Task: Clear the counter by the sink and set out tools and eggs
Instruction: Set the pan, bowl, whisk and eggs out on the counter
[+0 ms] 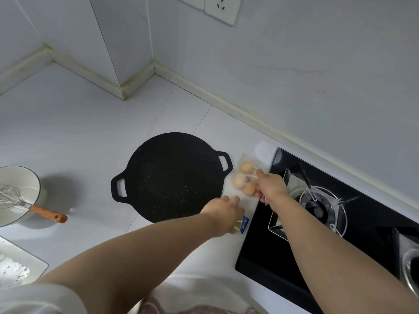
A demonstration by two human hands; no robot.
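A clear plastic bag of brown eggs point(243, 179) lies on the white counter between the black griddle pan point(170, 176) and the hob. My right hand point(271, 185) is closed on the bag's gathered top. My left hand point(223, 211) rests near the pan's right edge, fingers closed around a small bottle with a blue label point(242, 224), mostly hidden under the hand. A white bowl point(13, 177) at the far left holds a wire whisk point(29, 203) with an orange handle.
A black glass gas hob point(317, 223) with a metal burner stand fills the right side. The sink's edge point(20, 264) shows at the lower left. Tiled walls and a socket point(222, 7) stand behind the counter.
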